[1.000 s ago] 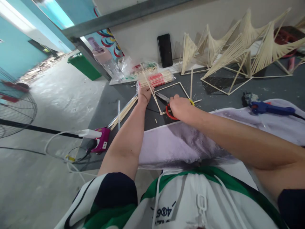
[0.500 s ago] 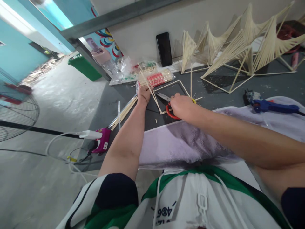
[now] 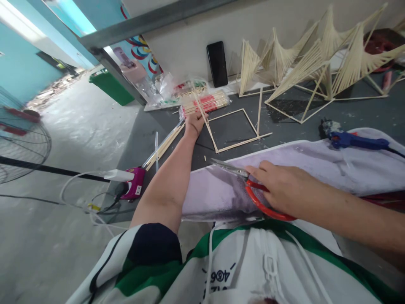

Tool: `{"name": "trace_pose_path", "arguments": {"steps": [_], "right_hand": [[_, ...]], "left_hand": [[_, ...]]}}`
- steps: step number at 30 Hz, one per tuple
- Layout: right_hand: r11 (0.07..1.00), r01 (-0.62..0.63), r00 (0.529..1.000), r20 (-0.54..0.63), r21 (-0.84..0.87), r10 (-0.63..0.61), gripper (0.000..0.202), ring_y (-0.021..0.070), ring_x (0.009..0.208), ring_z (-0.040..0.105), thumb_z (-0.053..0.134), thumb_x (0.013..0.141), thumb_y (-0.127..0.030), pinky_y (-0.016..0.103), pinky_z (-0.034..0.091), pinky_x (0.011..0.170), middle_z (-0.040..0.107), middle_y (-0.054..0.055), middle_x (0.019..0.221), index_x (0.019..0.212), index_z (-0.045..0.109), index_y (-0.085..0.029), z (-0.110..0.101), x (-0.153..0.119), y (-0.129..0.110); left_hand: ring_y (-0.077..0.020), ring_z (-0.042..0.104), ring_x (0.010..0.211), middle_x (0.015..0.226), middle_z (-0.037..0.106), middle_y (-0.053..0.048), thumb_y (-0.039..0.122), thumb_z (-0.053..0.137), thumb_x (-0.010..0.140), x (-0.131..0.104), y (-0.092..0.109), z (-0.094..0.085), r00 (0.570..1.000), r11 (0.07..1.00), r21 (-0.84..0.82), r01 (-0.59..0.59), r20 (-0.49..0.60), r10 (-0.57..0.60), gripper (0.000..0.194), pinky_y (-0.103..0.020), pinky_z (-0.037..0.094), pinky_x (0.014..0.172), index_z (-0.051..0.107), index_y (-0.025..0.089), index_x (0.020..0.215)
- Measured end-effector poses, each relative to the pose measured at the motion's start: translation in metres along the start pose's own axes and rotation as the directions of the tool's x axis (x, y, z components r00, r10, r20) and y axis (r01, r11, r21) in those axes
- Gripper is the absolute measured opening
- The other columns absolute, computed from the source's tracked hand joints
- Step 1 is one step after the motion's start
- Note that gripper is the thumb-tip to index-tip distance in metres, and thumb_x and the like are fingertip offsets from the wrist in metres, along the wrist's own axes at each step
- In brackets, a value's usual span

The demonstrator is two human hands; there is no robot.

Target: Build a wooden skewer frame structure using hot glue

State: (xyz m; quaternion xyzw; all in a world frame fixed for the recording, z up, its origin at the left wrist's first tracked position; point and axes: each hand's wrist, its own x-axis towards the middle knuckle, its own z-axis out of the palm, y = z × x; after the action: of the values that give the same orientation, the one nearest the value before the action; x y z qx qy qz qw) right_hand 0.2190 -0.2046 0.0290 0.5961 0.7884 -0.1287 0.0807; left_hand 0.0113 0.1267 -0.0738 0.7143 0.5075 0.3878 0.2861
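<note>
My right hand [image 3: 280,183] is closed on a pair of scissors [image 3: 257,198] with red handles. Their blades point left, over the lilac cloth [image 3: 209,190] at the table's near side. Farther away, my left hand [image 3: 194,124] pinches a square frame of thin wooden sticks [image 3: 232,145] at its far left corner, its fingertips partly hidden. One stick [image 3: 260,112] rises from the frame's right corner, and another slants up beside my left hand. A short cut piece of stick [image 3: 205,158] lies near the frame's front corner.
A wrapped stick bundle [image 3: 209,103] lies behind my left hand. A black phone [image 3: 217,63] leans on the wall, beside a large stick structure [image 3: 316,63]. At right rests a blue glue gun [image 3: 357,141]. A pink power socket [image 3: 135,183] sits at the table's left edge.
My right hand has drawn the scissors back from the frame toward my body, over the cloth. My left hand still holds the frame, which has shifted slightly.
</note>
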Motion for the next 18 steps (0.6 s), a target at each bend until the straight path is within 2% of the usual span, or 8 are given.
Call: {"name": "trace_pose_path", "arguments": {"steps": [3, 8, 11, 14, 16, 18], "right_hand": [[0.998, 0.051, 0.999, -0.009, 0.025, -0.051, 0.051, 0.0202, 0.083, 0.063, 0.046, 0.087, -0.02, 0.029, 0.041, 0.064, 0.062, 0.012, 0.11, 0.138, 0.05, -0.025, 0.005, 0.004, -0.01], [0.991, 0.13, 0.991, -0.042, 0.039, -0.129, 0.055, 0.0225, 0.088, 0.064, 0.047, 0.082, -0.014, 0.03, 0.043, 0.067, 0.062, 0.012, 0.109, 0.137, 0.051, -0.022, 0.012, 0.018, -0.016], [0.984, 0.168, 0.984, -0.077, 0.061, -0.163, 0.055, 0.0233, 0.09, 0.065, 0.046, 0.081, -0.012, 0.031, 0.045, 0.07, 0.062, 0.012, 0.108, 0.135, 0.052, -0.021, 0.015, 0.022, -0.018], [0.978, 0.187, 0.979, -0.104, 0.091, -0.177, 0.053, 0.024, 0.092, 0.066, 0.046, 0.081, -0.013, 0.031, 0.046, 0.069, 0.062, 0.012, 0.108, 0.133, 0.053, -0.02, 0.013, 0.025, -0.022], [0.974, 0.202, 0.975, -0.11, 0.103, -0.191, 0.053, 0.0251, 0.092, 0.067, 0.046, 0.08, -0.014, 0.032, 0.046, 0.068, 0.062, 0.012, 0.109, 0.132, 0.054, -0.02, 0.009, 0.027, -0.025], [0.972, 0.2, 0.977, -0.104, 0.123, -0.187, 0.051, 0.0259, 0.09, 0.068, 0.045, 0.081, -0.016, 0.033, 0.047, 0.066, 0.062, 0.013, 0.112, 0.131, 0.055, -0.02, 0.007, 0.028, -0.028]], "left_hand": [[-0.0173, 0.062, 0.081, 0.074, 0.069, -0.002, 0.03, 0.065, 0.078, 0.0, -0.002, 0.0, 0.995, 0.994, 0.045, -0.098, -0.006, 0.099, 0.018, -0.028, 0.048, 0.08, 0.07, 0.017, 0.066], [-0.0188, 0.066, 0.086, 0.084, 0.074, -0.003, 0.026, 0.067, 0.072, -0.004, -0.001, -0.013, 0.995, 0.995, -0.03, -0.096, -0.023, 0.095, 0.015, -0.027, 0.05, 0.079, 0.075, 0.016, 0.078], [-0.0173, 0.065, 0.081, 0.085, 0.074, -0.004, 0.026, 0.066, 0.072, -0.009, 0.005, -0.025, 0.997, 0.996, -0.068, -0.052, -0.067, 0.047, 0.017, -0.026, 0.049, 0.073, 0.075, 0.016, 0.082], [-0.0124, 0.06, 0.068, 0.077, 0.072, -0.004, 0.022, 0.065, 0.071, -0.019, 0.019, -0.038, 0.993, 0.988, -0.146, 0.046, -0.1, -0.061, 0.015, -0.024, 0.046, 0.065, 0.073, 0.015, 0.081], [-0.0103, 0.057, 0.062, 0.073, 0.07, -0.003, 0.02, 0.064, 0.07, -0.027, 0.032, -0.049, 0.988, 0.978, -0.167, 0.122, -0.076, -0.136, 0.015, -0.022, 0.044, 0.06, 0.072, 0.015, 0.082], [-0.009, 0.054, 0.058, 0.069, 0.067, -0.001, 0.019, 0.065, 0.068, -0.036, 0.047, -0.066, 0.987, 0.976, -0.156, 0.149, -0.041, -0.157, 0.015, -0.022, 0.042, 0.057, 0.071, 0.016, 0.082]]}}
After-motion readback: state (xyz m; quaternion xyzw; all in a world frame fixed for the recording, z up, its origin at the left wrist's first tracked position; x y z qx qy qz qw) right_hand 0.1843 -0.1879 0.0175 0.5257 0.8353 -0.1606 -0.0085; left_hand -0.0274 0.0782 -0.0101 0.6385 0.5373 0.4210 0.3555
